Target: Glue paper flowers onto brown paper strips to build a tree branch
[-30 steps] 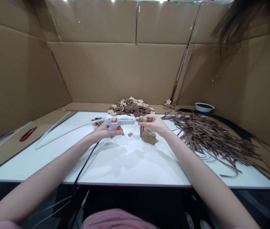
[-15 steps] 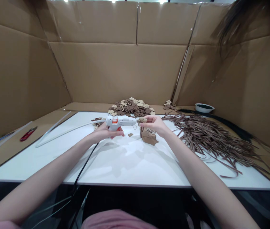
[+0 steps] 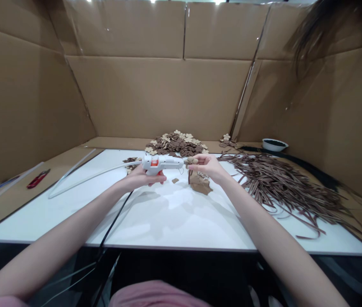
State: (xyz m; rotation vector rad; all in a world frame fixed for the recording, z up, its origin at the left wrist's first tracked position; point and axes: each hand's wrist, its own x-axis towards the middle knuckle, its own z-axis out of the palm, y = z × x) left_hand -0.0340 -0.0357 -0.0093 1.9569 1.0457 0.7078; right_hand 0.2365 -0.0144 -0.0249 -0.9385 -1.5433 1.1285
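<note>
My left hand (image 3: 141, 177) is closed around a white and orange hot glue gun (image 3: 163, 162), a long glue stick trailing from its back end. Its nozzle points right and meets a light tan flower cutout (image 3: 192, 161), which my right hand (image 3: 209, 167) pinches between thumb and fingers. A brown strip hangs below the flower; I cannot tell whether the two are joined. Under my right hand a crumpled brown piece (image 3: 201, 185) lies on the white board (image 3: 174, 221). A small tan scrap (image 3: 175, 181) rests beneath the nozzle.
Behind my hands is a heap of brown and cream flower cutouts (image 3: 181, 145). Brown strips (image 3: 283, 187) spread over the right side, with a white bowl (image 3: 274, 145) behind them. At left lies a red cutter (image 3: 38, 179). A black cord (image 3: 117, 217) crosses the board's front edge.
Almost nothing differs. The glue gun's nozzle stays at the flower, and both hands hold nearly the same place.
</note>
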